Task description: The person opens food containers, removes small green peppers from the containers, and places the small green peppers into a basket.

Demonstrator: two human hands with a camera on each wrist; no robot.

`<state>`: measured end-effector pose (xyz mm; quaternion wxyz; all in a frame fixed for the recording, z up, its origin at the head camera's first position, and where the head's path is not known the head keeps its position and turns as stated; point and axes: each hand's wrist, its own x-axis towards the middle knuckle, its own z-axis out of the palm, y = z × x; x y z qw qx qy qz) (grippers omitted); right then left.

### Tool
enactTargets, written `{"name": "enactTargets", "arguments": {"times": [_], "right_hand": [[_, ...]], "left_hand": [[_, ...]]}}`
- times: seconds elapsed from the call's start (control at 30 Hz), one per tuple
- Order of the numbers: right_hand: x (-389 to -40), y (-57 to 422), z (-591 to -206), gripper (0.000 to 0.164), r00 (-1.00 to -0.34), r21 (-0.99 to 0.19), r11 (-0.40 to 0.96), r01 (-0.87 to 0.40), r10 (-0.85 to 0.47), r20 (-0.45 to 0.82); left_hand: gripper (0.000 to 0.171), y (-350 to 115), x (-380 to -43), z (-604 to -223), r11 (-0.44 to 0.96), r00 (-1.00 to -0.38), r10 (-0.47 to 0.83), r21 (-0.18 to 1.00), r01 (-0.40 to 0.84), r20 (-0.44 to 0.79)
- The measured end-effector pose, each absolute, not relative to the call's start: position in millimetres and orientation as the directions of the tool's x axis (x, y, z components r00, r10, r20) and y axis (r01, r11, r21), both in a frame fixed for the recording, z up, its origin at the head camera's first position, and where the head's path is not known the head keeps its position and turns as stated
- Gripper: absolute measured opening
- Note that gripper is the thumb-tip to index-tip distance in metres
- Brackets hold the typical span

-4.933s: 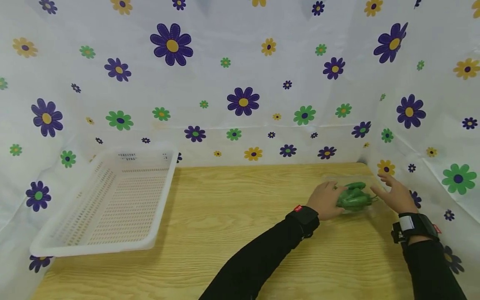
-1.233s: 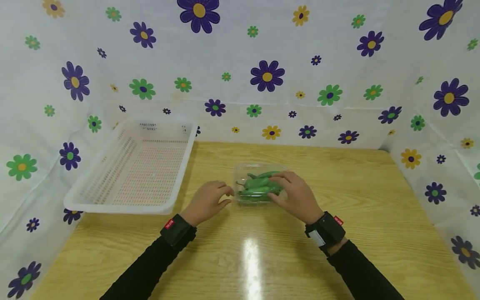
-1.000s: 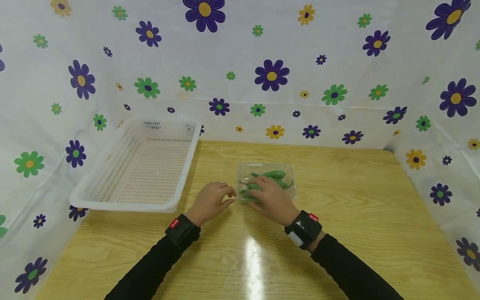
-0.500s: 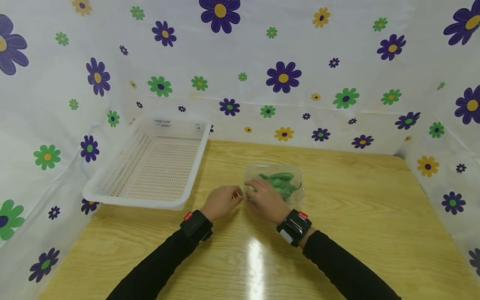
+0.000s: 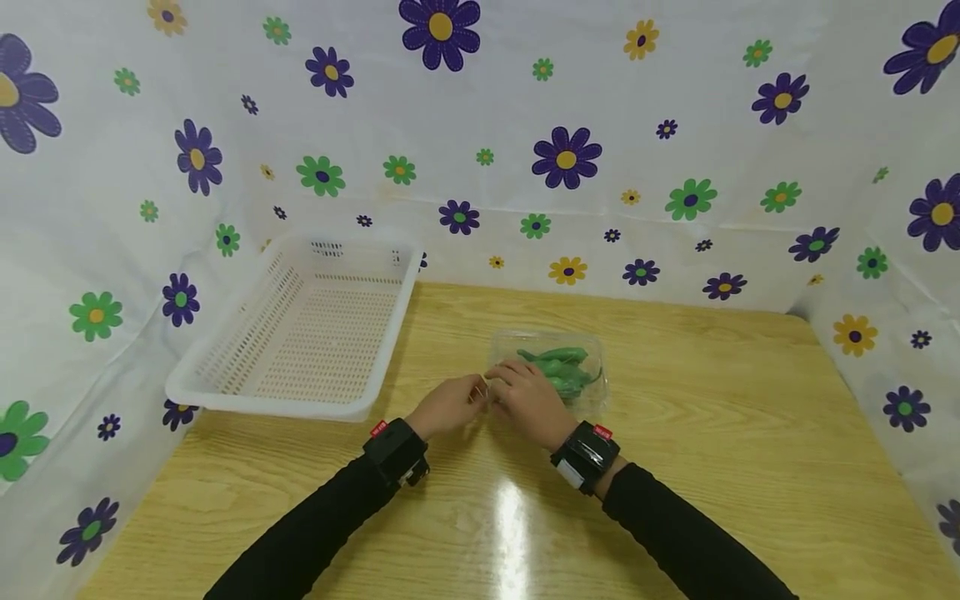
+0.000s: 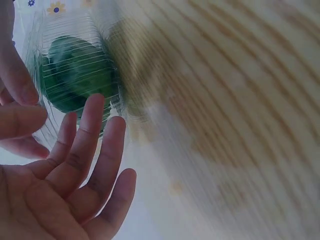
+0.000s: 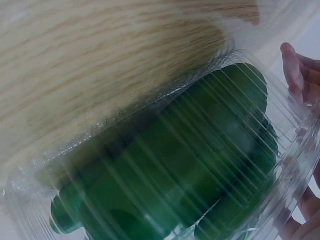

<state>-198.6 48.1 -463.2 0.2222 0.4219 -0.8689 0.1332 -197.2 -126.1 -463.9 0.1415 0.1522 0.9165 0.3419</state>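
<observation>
A clear plastic box (image 5: 596, 343) with a ridged lid lies on the table in the head view. It holds several green peppers (image 5: 564, 365), which fill much of the right wrist view behind the clear plastic (image 7: 287, 117). My left hand (image 5: 447, 405) is at the box's left end, and in the left wrist view its fingers (image 6: 111, 150) are spread and fairly straight. My right hand (image 5: 534, 404) reaches across the front of the box. Its bent fingers grip the left edge, close to the left fingertips; the exact contact is partly hidden.
A white perforated basket (image 5: 382, 367) stands on the left of the wooden table (image 5: 697, 467). A flower-printed cloth (image 5: 480, 108) encloses the back and both sides. Black straps (image 5: 588, 454) with small devices are on both wrists.
The box of peppers has come from the table's right side to the middle. My right hand has slid from its right part to its left end, and the two hands have drawn together.
</observation>
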Motion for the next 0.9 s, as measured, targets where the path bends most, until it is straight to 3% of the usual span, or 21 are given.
{"name": "enactTargets", "arguments": {"times": [0.27,0.57,0.9], "right_hand": [[-203.4,49.6,-467.1,0.011,-0.518,-0.087,0.564,-0.821,-0.671,0.53],[-207.1,48.3,-471.9,0.009,-0.513,-0.259,0.445,-0.857,-0.69,0.511],[-208.6,49.4,-476.3,0.01,-0.489,-0.283,0.399,-0.872,-0.686,0.539]], "left_hand": [[0.015,-126.8,-204.7,-466.9,0.686,-0.905,0.388,0.711,0.156,-0.176],[0.027,-129.9,-212.1,-477.6,0.64,-0.905,0.392,0.755,0.142,-0.163],[0.029,-133.3,-219.3,-474.9,0.49,-0.849,0.5,0.864,0.117,-0.168]]}}
